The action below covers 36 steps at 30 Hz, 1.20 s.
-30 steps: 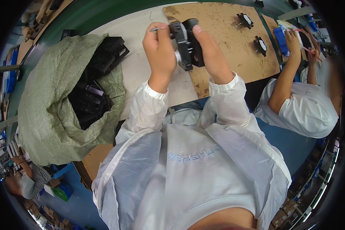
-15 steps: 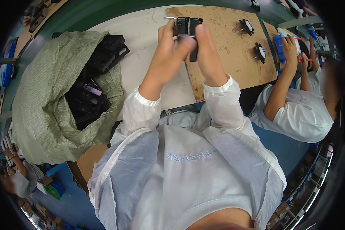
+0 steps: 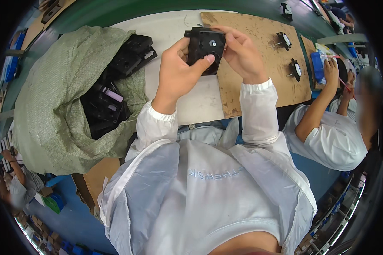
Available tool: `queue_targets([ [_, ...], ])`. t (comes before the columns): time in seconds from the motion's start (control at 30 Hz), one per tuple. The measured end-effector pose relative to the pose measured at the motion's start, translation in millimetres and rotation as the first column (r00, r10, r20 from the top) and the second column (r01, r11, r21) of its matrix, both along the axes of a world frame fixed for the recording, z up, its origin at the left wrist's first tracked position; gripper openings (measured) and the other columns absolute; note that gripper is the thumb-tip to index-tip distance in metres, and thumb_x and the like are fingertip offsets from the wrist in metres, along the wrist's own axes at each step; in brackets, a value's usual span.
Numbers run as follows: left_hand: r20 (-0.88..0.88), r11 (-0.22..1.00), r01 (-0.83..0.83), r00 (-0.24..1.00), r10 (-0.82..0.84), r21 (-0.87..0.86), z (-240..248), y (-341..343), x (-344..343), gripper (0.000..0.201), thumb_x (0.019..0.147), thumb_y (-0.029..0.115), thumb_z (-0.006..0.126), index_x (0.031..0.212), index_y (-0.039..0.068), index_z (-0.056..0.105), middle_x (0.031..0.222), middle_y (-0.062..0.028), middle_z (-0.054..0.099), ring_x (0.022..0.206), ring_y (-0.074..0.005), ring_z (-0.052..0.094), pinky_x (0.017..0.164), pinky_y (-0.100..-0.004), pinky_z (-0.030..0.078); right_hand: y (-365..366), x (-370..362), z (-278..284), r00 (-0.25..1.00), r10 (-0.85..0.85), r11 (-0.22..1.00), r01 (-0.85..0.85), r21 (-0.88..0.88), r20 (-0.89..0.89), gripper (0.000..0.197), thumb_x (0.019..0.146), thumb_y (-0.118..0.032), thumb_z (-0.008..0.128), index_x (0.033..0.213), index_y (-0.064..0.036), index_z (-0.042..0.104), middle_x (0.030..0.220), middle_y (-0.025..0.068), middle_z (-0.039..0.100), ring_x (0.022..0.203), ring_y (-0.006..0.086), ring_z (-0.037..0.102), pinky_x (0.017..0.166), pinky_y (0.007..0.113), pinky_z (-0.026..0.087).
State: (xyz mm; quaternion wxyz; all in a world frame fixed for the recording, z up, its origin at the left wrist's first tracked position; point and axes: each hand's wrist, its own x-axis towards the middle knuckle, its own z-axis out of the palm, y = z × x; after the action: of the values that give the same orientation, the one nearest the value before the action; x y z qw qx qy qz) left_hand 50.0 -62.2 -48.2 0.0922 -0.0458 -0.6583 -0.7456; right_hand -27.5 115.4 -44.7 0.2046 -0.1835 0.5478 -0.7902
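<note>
Black housing (image 3: 203, 49), probably light, stiff, best held by its edges: left hand (image 3: 176, 74) grasps it, thumb on face; right hand (image 3: 245, 54) touches the far corner, grip unclear.

This looks like a factory assembly workshop: left of the left hand (image 3: 178, 78) sits a big green woven-plastic sack (image 3: 51, 97) filled with black moulded plastic parts (image 3: 108, 112), while right of the right hand (image 3: 246, 55) two small black-and-white mechanical pieces (image 3: 284, 41) rest on a flat, stained brown board (image 3: 251, 97) laid over the desk (image 3: 157, 13); farther right, a co-worker in a white top (image 3: 332, 138) is busy, and well behind the left hand, brown cardboard boxes (image 3: 41, 225) stand near a blue floor (image 3: 81, 214)
</note>
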Motion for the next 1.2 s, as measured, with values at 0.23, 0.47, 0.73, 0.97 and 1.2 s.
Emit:
queue_targets([
  [0.23, -0.423, 0.501, -0.593, 0.804, 0.419, -0.631, 7.5, -20.5, 2.1, 0.037, 0.079, 0.017, 0.074, 0.107, -0.004, 0.063, 0.094, -0.0144, 0.068, 0.085, -0.0301, 0.061, 0.08, -0.0362, 0.05, -47.7, -126.8, -23.9, 0.958, 0.159, 0.978, -0.121, -0.169, 0.237, 0.032, 0.095, -0.016, 0.057, 0.117, 0.0058, 0.062, 0.11, 0.0169, 0.067, 0.097, 0.0266, 0.063, 0.089, 0.034, 0.049],
  [0.47, -0.547, -0.374, -0.426, 0.772, 0.324, -0.824, 6.9, -72.8, 43.9, 0.027, 0.08, 0.018, 0.071, 0.099, -0.001, 0.069, 0.096, -0.0147, 0.068, 0.095, -0.0319, 0.058, 0.087, -0.0415, 0.047, -78.7, -207.5, -51.6, 0.926, -0.308, 0.767, 0.377, 0.519, -0.218, 0.032, 0.09, -0.014, 0.055, 0.108, 0.0116, 0.06, 0.1, 0.0243, 0.067, 0.091, 0.0366, 0.063, 0.086, 0.038, 0.049],
  [0.73, -0.527, 0.098, -0.64, 0.702, 0.48, -0.762, 32.7, -52.6, 32.4, 0.02, 0.081, 0.016, 0.07, 0.092, -0.001, 0.072, 0.086, -0.0119, 0.071, 0.077, -0.0269, 0.063, 0.077, -0.0352, 0.051, -60.4, -60.3, -7.0, 0.613, 0.217, 0.83, 0.294, 0.473, -0.76, 0.07, 0.08, -0.021, 0.073, 0.143, -0.0082, 0.047, 0.14, 0.0125, 0.053, 0.119, 0.0283, 0.056, 0.104, 0.038, 0.043],
  [0.97, -0.183, 0.931, -0.131, 0.981, 0.071, -0.341, 45.8, 68.0, -20.5, 0.029, 0.086, 0.024, 0.069, 0.09, -0.005, 0.071, 0.075, -0.0115, 0.071, 0.063, -0.0189, 0.061, 0.061, -0.028, 0.048, 29.1, 22.1, -3.3, 0.546, -0.22, 0.639, 0.707, 0.303, -0.808, 0.087, 0.064, -0.011, 0.084, 0.141, -0.005, 0.043, 0.113, 0.0128, 0.064, 0.093, 0.0273, 0.064, 0.083, 0.035, 0.051],
  [1.2, -0.086, 0.559, 0.04, 0.976, -0.198, -0.828, -29.1, 227.7, -181.7, 0.03, 0.082, 0.032, 0.066, 0.09, 0.004, 0.075, 0.085, -0.0138, 0.073, 0.077, -0.0331, 0.065, 0.084, -0.0465, 0.042, 134.5, 79.2, -18.1, 0.289, -0.805, 0.254, 0.957, 0.14, -0.519, 0.074, 0.076, -0.008, 0.08, 0.139, -0.0033, 0.042, 0.105, 0.0115, 0.064, 0.09, 0.0204, 0.063, 0.078, 0.028, 0.052],
])
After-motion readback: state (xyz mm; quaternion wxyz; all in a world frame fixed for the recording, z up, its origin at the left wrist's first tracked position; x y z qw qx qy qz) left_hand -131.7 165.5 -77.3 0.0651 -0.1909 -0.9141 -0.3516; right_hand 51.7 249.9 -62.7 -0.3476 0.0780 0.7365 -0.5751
